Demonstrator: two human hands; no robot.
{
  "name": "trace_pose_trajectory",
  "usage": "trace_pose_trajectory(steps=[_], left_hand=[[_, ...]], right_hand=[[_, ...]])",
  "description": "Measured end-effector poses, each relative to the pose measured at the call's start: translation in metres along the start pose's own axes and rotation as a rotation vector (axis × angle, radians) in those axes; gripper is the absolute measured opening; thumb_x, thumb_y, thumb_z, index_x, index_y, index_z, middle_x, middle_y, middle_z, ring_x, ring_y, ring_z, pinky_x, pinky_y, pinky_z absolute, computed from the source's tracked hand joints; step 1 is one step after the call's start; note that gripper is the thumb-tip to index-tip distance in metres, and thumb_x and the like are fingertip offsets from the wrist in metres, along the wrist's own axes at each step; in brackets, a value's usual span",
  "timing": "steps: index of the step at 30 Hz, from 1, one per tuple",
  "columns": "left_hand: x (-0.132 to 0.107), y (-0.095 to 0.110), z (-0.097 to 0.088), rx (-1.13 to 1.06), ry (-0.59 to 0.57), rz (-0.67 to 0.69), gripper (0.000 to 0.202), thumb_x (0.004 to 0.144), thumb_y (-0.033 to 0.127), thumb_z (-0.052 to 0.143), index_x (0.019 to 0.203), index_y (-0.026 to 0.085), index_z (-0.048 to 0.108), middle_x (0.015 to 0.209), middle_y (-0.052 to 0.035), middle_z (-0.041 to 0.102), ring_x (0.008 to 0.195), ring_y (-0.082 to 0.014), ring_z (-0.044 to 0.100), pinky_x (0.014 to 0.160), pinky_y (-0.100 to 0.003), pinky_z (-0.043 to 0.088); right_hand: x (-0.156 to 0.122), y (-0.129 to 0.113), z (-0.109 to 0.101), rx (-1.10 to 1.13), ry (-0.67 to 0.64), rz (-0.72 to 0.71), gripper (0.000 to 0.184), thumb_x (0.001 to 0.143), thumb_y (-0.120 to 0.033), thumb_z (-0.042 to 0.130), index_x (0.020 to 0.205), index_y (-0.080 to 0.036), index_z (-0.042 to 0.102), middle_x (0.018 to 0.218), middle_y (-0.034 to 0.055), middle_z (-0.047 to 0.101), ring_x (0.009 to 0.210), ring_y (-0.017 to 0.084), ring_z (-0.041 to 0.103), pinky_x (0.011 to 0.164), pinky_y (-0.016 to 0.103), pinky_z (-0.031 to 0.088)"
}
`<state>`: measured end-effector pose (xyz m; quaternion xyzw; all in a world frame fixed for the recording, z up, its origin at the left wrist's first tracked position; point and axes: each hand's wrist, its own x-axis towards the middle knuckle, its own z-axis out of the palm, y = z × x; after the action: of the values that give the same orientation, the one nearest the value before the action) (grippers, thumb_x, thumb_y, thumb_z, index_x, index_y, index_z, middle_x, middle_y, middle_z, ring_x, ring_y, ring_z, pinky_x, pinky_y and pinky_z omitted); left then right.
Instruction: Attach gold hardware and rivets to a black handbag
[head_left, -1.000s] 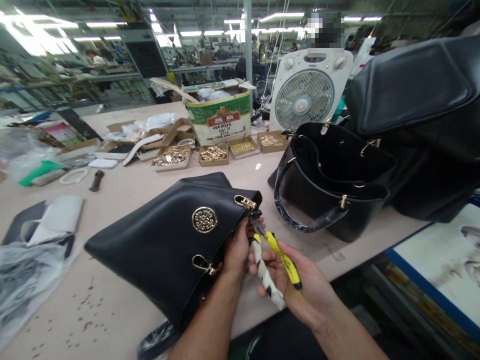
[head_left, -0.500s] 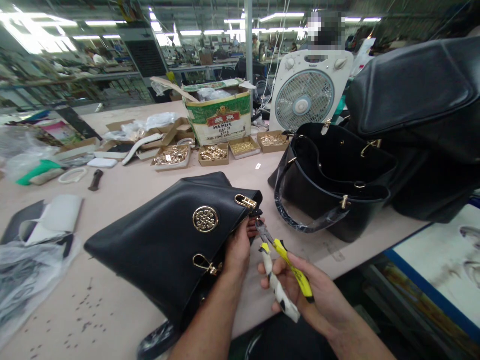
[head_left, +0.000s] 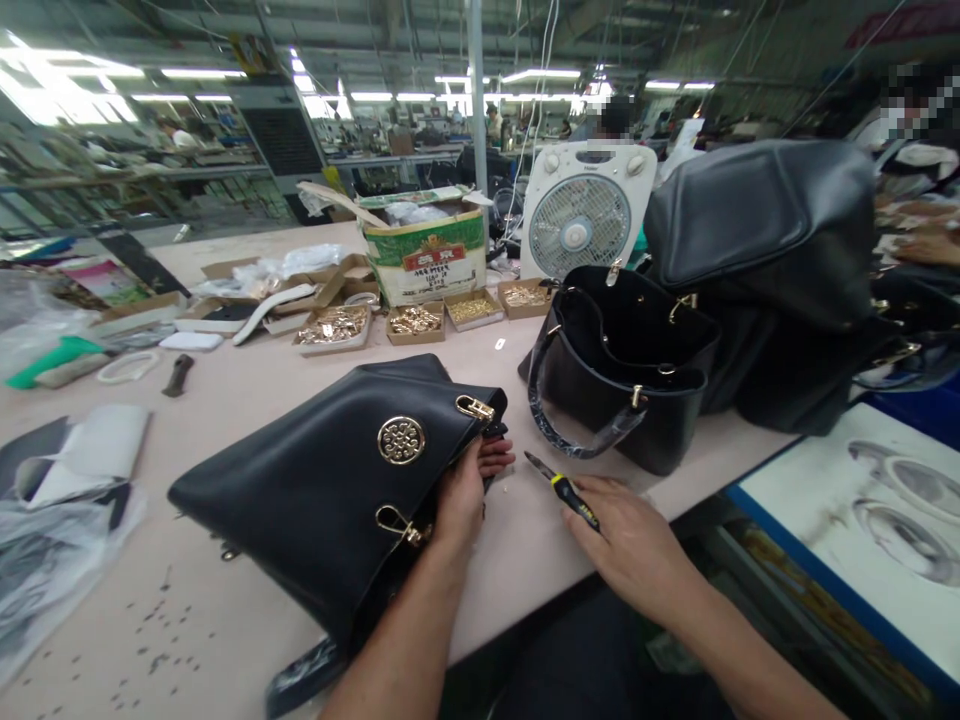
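A black handbag (head_left: 322, 480) lies tilted on the table, with a round gold emblem (head_left: 401, 440) and gold handle fittings (head_left: 475, 408) on its front. My left hand (head_left: 469, 490) holds the bag at its open edge, palm turned up and fingers curled past the rim; the thumb is partly hidden. To the right of it, my right hand (head_left: 619, 530) is closed around a pair of pliers (head_left: 568, 492) with yellow and black grips. The tips of the pliers point toward my left fingers, apart from the bag. My right hand covers part of the grips.
Another black handbag (head_left: 615, 370) stands upright at right, before a large black bag (head_left: 757, 230). Small boxes of gold hardware (head_left: 415, 322) line up below a green-and-white carton (head_left: 427, 262), with a white fan (head_left: 589, 210) alongside. Plastic wrap (head_left: 60, 560) lies at left.
My right hand has turned over, palm down, and the pliers have drawn away from the bag's edge. The view has shifted a little to the right. My left hand stays at the bag.
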<state>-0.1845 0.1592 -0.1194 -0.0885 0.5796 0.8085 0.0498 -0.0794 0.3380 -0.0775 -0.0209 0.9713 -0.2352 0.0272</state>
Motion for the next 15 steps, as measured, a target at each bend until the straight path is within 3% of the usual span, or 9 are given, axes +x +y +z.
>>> trace_pose_trajectory(steps=[4,7,10,12,15], left_hand=[[-0.006,0.005,-0.006,0.022,-0.048,-0.016,0.059,0.080,0.068,0.068,0.091,0.010,0.075,0.092,-0.0164,0.079,0.072,-0.0218,0.075,0.066,-0.030,0.056],[-0.012,0.013,-0.016,0.054,-0.122,-0.070,0.053,0.085,0.063,0.066,0.089,0.011,0.075,0.094,-0.0174,0.079,0.072,-0.0212,0.074,0.064,-0.029,0.056],[-0.019,0.018,-0.026,0.069,-0.187,-0.111,0.048,0.090,0.059,0.064,0.089,0.011,0.074,0.093,-0.0174,0.078,0.070,-0.0195,0.072,0.062,-0.028,0.056],[-0.022,0.019,-0.028,0.051,-0.205,-0.116,0.048,0.090,0.058,0.065,0.089,0.012,0.074,0.093,-0.0166,0.078,0.069,-0.0186,0.071,0.062,-0.028,0.055],[-0.024,0.017,-0.027,0.002,-0.213,-0.095,0.049,0.084,0.061,0.071,0.086,0.012,0.074,0.087,-0.0144,0.078,0.067,-0.0185,0.070,0.060,-0.027,0.054]], right_hand=[[-0.003,0.010,0.008,-0.158,0.075,0.006,0.038,0.102,-0.033,0.047,0.122,-0.013,0.072,0.133,0.0164,0.069,0.123,0.036,0.061,0.107,0.054,0.046],[-0.005,0.007,0.012,-0.214,0.146,-0.014,0.033,0.099,-0.041,0.057,0.113,-0.016,0.075,0.134,0.0156,0.069,0.121,0.039,0.062,0.103,0.058,0.047],[0.000,-0.012,0.007,-0.154,0.296,-0.155,0.037,0.097,-0.046,0.064,0.120,-0.019,0.073,0.135,0.0149,0.068,0.121,0.035,0.063,0.103,0.051,0.049],[0.011,-0.031,0.001,-0.105,0.367,-0.280,0.034,0.101,-0.040,0.059,0.126,-0.020,0.070,0.131,0.0125,0.069,0.118,0.028,0.065,0.102,0.042,0.049],[0.036,-0.057,-0.009,-0.225,0.305,-0.378,0.028,0.103,-0.028,0.052,0.122,-0.021,0.070,0.118,0.0087,0.072,0.108,0.024,0.067,0.093,0.034,0.050]])
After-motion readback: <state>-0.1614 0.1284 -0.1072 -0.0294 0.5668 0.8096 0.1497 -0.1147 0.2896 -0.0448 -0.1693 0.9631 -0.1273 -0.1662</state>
